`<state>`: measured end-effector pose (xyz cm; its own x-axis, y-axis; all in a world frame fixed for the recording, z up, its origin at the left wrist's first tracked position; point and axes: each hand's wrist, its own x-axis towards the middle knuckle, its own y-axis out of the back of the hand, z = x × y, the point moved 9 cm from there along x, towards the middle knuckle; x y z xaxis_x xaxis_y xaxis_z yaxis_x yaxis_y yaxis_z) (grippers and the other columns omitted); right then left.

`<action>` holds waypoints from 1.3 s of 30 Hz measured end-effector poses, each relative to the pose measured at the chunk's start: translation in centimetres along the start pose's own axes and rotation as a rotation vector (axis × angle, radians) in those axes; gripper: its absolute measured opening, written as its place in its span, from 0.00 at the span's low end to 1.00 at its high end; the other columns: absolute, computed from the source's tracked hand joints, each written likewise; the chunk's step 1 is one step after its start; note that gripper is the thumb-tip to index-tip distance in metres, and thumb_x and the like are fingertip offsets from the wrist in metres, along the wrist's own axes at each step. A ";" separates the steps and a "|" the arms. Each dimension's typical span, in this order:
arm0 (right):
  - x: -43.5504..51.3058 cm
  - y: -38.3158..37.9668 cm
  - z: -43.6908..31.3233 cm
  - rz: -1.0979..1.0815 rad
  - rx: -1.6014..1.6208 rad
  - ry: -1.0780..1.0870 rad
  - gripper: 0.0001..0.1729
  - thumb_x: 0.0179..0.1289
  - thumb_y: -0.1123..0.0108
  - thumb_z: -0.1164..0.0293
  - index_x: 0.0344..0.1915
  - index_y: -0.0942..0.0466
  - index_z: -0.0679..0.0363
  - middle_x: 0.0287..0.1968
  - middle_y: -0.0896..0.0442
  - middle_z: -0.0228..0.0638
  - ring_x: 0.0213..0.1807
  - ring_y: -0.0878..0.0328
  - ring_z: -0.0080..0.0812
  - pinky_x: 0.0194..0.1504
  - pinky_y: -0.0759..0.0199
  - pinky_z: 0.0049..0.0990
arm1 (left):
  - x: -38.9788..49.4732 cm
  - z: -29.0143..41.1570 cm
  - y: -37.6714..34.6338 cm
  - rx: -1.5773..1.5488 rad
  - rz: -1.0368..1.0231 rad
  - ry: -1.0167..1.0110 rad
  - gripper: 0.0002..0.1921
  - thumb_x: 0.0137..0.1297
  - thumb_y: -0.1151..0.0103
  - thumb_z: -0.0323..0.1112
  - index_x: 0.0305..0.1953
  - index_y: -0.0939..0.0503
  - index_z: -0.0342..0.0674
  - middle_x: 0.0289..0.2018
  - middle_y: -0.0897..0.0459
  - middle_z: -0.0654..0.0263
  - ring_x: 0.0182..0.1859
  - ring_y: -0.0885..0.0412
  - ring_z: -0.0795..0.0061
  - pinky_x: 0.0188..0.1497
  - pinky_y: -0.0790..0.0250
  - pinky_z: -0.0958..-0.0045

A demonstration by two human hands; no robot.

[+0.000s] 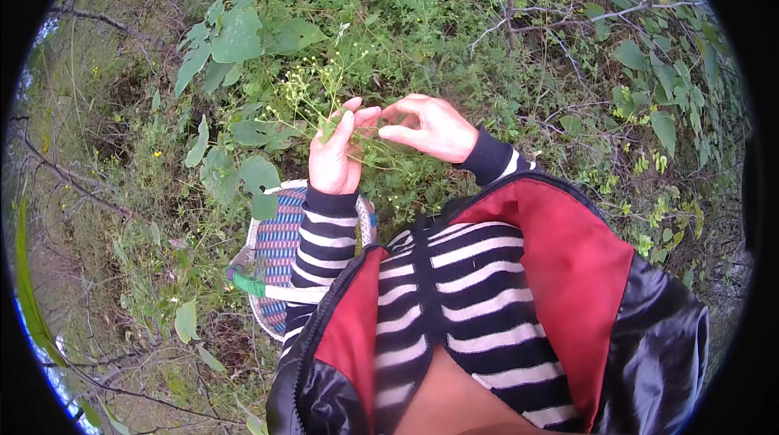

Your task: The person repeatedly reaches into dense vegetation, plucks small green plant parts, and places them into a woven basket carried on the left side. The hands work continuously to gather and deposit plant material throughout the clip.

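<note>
My left hand [338, 154] holds a thin green sprig [313, 91] with small yellowish buds between thumb and fingers, its bud heads spreading up and to the left. Thin stems trail to the right below the fingers. Close by on the right, my right hand [429, 127] is held palm inward, thumb and fingertips apart near the left fingertips; nothing is clearly seen in it. Below the left hand, a woven basket [274, 246] with a blue, pink and white pattern hangs by the left forearm, partly hidden by the striped sleeve. Its handle [292, 294] is white with green wrapping.
Dense leafy undergrowth [414, 21] lies beyond the hands. Broad green leaves [237, 36] stand at the upper left, with more leaves [663, 130] at the right. Bare branches [517, 3] cross the upper right, and another branch [79, 179] runs along the left.
</note>
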<state>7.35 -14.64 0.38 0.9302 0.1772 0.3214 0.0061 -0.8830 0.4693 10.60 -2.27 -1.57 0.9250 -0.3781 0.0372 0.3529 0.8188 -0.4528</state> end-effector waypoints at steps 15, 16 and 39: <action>5.3 2.5 -0.8 0.007 0.612 -0.001 0.32 0.48 0.36 0.76 0.55 0.37 0.63 0.47 0.33 0.36 0.27 0.28 0.17 0.24 0.32 0.15 | -0.9 -1.0 -0.4 0.323 0.048 0.076 0.12 0.65 0.55 0.32 0.46 0.30 0.33 0.18 0.39 0.75 0.19 0.45 0.88 0.21 0.49 0.84; 5.8 1.7 -1.2 -0.068 0.600 0.002 0.32 0.48 0.37 0.77 0.55 0.38 0.63 0.47 0.33 0.37 0.27 0.28 0.17 0.24 0.32 0.15 | -1.0 -1.2 -0.5 0.320 0.043 0.093 0.11 0.65 0.55 0.32 0.45 0.30 0.33 0.18 0.39 0.76 0.19 0.45 0.88 0.21 0.49 0.84; 11.3 -6.6 2.4 -0.428 0.693 -0.007 0.04 0.57 0.48 0.80 0.34 0.29 0.66 0.25 0.25 0.29 0.24 0.27 0.18 0.26 0.27 0.17 | -1.7 2.4 6.2 0.621 0.433 -0.238 0.11 0.60 0.46 0.36 0.37 0.23 0.35 0.20 0.27 0.73 0.23 0.34 0.90 0.23 0.40 0.82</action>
<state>18.72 -7.87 -0.98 0.7981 0.5598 0.2229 0.5853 -0.8081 -0.0663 11.52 4.48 -2.27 0.9784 0.0743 0.1929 -0.0960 0.9897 0.1062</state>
